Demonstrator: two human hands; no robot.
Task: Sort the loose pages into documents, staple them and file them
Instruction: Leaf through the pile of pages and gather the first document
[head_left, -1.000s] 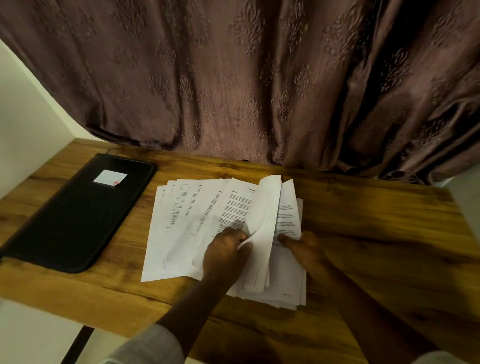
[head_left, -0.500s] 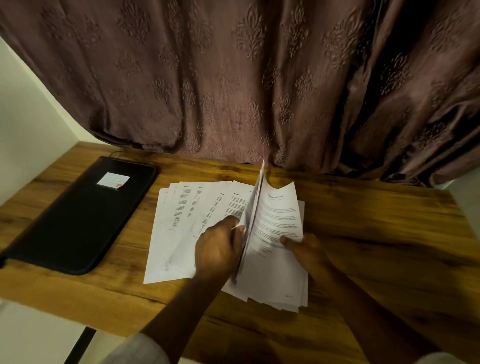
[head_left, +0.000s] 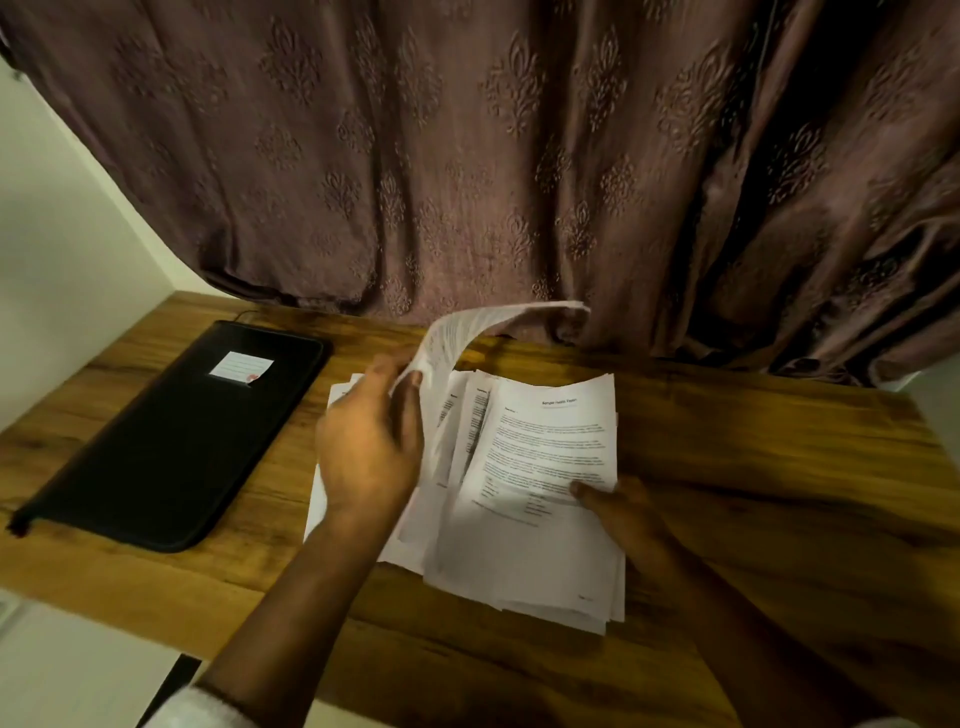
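Observation:
A spread pile of loose printed pages (head_left: 524, 551) lies on the wooden desk (head_left: 779, 493) in front of me. My left hand (head_left: 371, 441) pinches a single page (head_left: 467, 332) by its edge and holds it up off the pile, curling back toward the curtain. My right hand (head_left: 618, 512) rests at the pile's right side, thumb pressed on the top page (head_left: 550, 441), a text sheet with a heading. A black zipped folder (head_left: 171, 436) with a white label lies flat at the desk's left.
A brown patterned curtain (head_left: 519, 156) hangs down to the desk's back edge. A white wall (head_left: 62, 234) closes the left side. The desk's front edge runs just below my forearms.
My left hand has lifted one page from the pile and swung it up and to the left, exposing the headed text sheet. My right hand stays on the pile.

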